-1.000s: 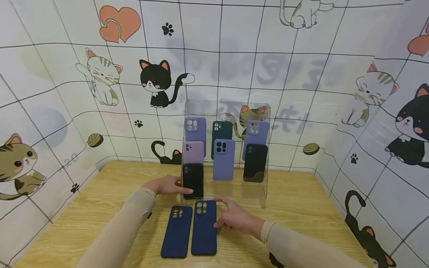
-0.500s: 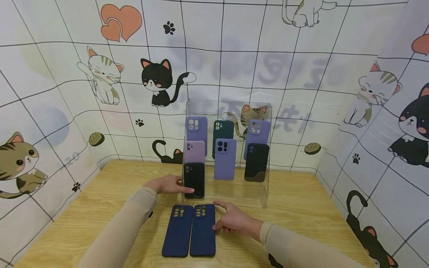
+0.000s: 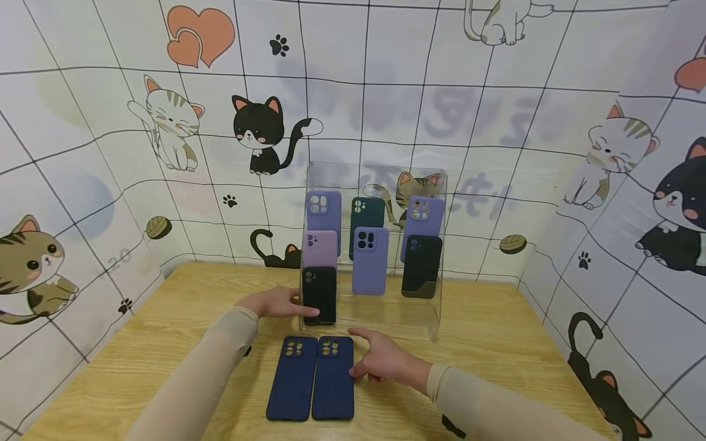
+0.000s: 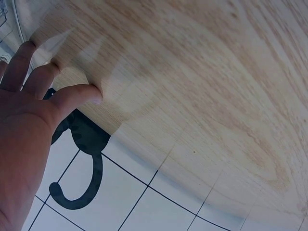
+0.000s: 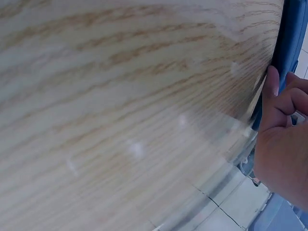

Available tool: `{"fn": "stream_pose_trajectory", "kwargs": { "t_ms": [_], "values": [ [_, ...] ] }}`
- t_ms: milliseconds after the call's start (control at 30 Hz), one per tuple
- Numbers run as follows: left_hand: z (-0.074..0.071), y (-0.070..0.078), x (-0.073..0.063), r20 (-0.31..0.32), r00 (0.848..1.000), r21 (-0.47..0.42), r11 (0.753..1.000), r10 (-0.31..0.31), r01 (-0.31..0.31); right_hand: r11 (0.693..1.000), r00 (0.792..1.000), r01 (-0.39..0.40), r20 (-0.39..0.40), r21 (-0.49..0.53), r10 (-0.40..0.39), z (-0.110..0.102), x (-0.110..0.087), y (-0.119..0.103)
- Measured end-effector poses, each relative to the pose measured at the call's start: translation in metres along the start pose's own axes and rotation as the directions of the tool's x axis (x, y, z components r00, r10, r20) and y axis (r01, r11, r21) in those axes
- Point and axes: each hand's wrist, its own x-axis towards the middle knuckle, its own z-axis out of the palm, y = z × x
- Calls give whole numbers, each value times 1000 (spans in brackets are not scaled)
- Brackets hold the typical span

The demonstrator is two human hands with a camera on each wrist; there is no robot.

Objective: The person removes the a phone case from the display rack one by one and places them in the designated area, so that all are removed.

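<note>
Two dark blue phone cases lie side by side on the wooden table, one on the left [image 3: 292,383] and one on the right [image 3: 333,386]. My right hand [image 3: 386,358] is beside the right case, thumb touching its long edge. Its index finger stretches past the top corner, and its other fingers bend inward. In the right wrist view the thumb [image 5: 273,79] meets the blue case [image 5: 288,33]. My left hand [image 3: 273,303] rests at the left side of a clear display stand [image 3: 386,318], thumb across a black case [image 3: 320,291] there. In the left wrist view its fingers [image 4: 41,79] look loosely spread.
The tiered stand also bears lilac cases [image 3: 369,266], a pink-purple case [image 3: 321,248], a dark green case [image 3: 368,211] and another black case [image 3: 422,263]. Behind the table [image 3: 485,343] hangs a white backdrop [image 3: 386,110] with cat drawings.
The right blue case has slid slightly left and toward me, closing the gap and lining up with the left case. My right hand shifted left with it. My left hand stayed at the stand.
</note>
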Motion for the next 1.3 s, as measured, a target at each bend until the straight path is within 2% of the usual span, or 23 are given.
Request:
{"fn": "stream_pose_trajectory", "kwargs": {
  "t_ms": [200,400,600,700,833,1033,1300],
  "values": [
    [0,0,1,11,1000,-2,1000,-11,11,997,998,60,-33,-55,-62,-16,-2,-8],
    [-1,2,1,22,1000,10,1000,-6,6,989,988,132,-72,-60,-136,-44,1,-33],
    [-3,-1,2,20,1000,4,1000,-15,15,953,957,207,-155,-222,-244,-57,16,-62],
    [-3,-2,2,22,1000,-1,1000,-21,21,933,949,209,-170,-294,-266,-57,26,-69],
    [-2,-1,2,22,999,-9,1000,-23,23,918,942,224,-168,-328,-290,-50,39,-72],
    [0,-1,2,24,1000,-13,1000,-19,19,927,942,232,-171,-294,-290,-34,53,-71],
    [0,-2,3,25,999,-6,1000,-19,20,930,932,233,-207,-285,-298,-23,59,-64]
  ]
}}
